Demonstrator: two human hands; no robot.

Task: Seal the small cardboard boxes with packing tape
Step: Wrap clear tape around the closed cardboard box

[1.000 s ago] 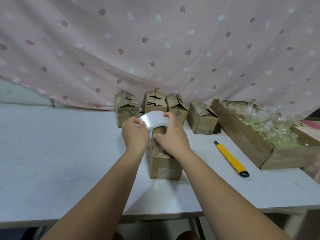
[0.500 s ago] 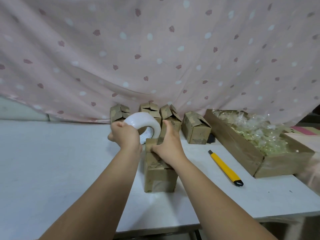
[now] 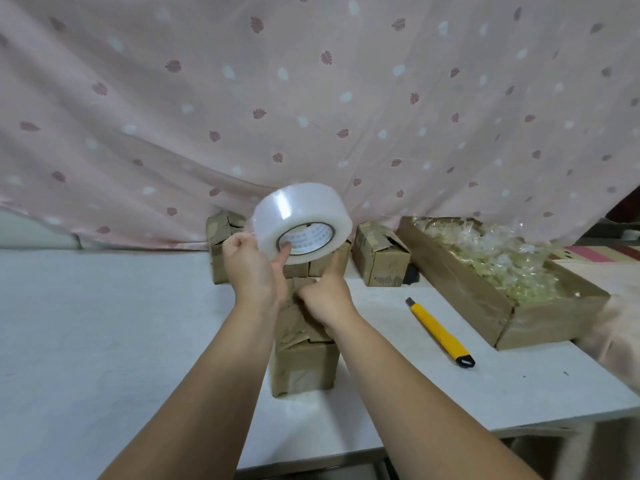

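Note:
A roll of clear packing tape (image 3: 294,216) is held up above the table, its core facing me. My left hand (image 3: 251,271) grips the roll, with one finger reaching into the core. Below it a small cardboard box (image 3: 304,368) lies lengthwise on the white table (image 3: 104,341). My right hand (image 3: 325,292) presses on the box's far top end, fingers stretched up towards the roll. I cannot make out any tape strip between roll and box. Small cardboard boxes stand at the back: one on the left (image 3: 220,237), one on the right (image 3: 379,261), others hidden behind the roll.
A yellow utility knife (image 3: 440,330) lies right of the box. Further right sits a long cardboard tray (image 3: 460,289) filled with clear plastic packets. A pink patterned curtain (image 3: 311,98) hangs behind the table. The table's front edge runs close below my forearms.
My left hand has lifted the tape roll higher and turned its core towards me. My right hand has stayed on the box. The view has tilted upward.

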